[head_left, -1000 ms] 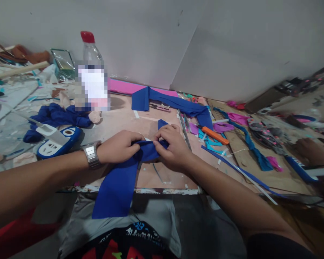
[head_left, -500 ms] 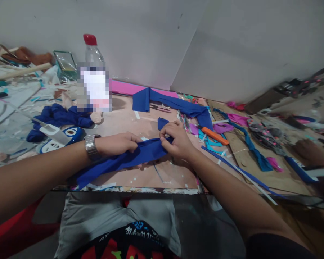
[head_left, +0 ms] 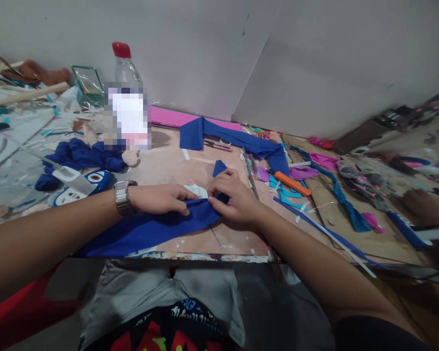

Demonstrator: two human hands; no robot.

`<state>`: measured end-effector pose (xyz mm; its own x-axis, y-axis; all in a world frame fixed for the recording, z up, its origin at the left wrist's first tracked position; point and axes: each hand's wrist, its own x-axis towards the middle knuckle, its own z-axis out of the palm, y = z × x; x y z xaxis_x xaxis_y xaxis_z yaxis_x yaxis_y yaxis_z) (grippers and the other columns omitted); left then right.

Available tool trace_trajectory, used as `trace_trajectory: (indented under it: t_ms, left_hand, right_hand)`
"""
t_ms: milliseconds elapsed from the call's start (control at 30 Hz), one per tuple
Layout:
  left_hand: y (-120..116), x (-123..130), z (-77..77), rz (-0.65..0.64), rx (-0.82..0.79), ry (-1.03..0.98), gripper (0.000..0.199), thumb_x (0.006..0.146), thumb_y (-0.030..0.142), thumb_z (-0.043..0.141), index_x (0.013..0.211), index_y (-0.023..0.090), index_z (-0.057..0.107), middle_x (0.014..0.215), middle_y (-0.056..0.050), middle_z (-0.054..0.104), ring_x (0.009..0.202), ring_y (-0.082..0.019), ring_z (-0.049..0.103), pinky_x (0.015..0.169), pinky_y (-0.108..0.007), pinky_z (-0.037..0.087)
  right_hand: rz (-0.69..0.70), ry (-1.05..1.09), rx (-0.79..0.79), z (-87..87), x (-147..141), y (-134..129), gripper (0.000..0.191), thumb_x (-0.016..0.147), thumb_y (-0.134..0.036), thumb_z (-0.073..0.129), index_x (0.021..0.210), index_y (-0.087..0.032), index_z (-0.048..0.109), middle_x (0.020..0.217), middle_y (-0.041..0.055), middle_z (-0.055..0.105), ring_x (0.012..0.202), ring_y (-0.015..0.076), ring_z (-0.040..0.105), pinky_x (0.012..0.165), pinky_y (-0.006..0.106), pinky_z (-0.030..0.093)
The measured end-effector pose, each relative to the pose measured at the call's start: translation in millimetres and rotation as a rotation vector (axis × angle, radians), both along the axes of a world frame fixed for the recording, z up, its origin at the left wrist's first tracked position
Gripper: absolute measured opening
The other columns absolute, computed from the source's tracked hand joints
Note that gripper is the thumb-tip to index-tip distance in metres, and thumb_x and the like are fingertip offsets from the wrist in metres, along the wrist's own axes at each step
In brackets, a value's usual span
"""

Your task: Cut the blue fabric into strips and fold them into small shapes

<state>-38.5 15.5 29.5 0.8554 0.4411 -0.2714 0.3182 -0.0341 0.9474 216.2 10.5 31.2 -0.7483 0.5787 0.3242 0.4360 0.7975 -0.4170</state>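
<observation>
Scraps crowd the worktop [head_left: 157, 168] nearly to its edges, and the blue cloth [head_left: 142, 236] stretches along the front edge, from the right hand back under the left forearm. Up at the back edge lies a bent blue strip [head_left: 237, 136], just in front of a pink board [head_left: 190, 117]. A crumpled blue bundle [head_left: 78, 153] sits left of centre. Here's the left hand [head_left: 161, 199], laid over the cloth, thumb on top and apart from the forefinger; whether it grips, I cannot tell. The right hand [head_left: 209, 197] is surer, thumb and forefinger pinching the cloth near its far edge. Out by the right edge, a blurred co-worker's hand [head_left: 420, 201]. A socket block [head_left: 103, 180] crowds in just beyond the left wrist, a white plug [head_left: 71, 178] on it. Further back stands a red-capped bottle [head_left: 127, 73], its lower part behind a pixelated screen [head_left: 131, 114]. Right of the right hand, well apart from it, lies an orange cutter [head_left: 291, 183]. Smaller now: a white patch [head_left: 195, 190] between the hands, and a blue scrap [head_left: 219, 167] just beyond the right knuckles.
</observation>
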Motion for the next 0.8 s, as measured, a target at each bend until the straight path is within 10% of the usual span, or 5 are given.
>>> trace_trajectory:
  t_ms: [167, 800]
  left_hand:
    - [-1, 2, -8.0, 0.048, 0.132, 0.072, 0.039, 0.098, 0.052, 0.056, 0.093, 0.014, 0.064, 0.075, 0.001, 0.051, 0.064, -0.012, 0.038, 0.059, -0.024, 0.034]
    - [-6, 3, -6.5, 0.090, 0.322, 0.132, 0.040, 0.099, 0.047, 0.050, 0.073, 0.017, 0.051, 0.064, 0.004, 0.038, 0.058, -0.011, 0.032, 0.054, -0.025, 0.027]
  right_hand:
    - [0.016, -0.025, -0.032, 0.4, -7, -10, 0.010, 0.100, -0.025, 0.055, 0.093, -0.021, 0.061, 0.087, 0.0019, 0.069, 0.087, 0.0198, 0.061, 0.101, 0.045, 0.029]
    - [-0.038, -0.001, -0.016, -1.0, -11, -13, 0.007, 0.095, -0.024, 0.064, 0.091, -0.021, 0.068, 0.087, 0.0017, 0.075, 0.092, 0.0220, 0.064, 0.102, 0.047, 0.028]
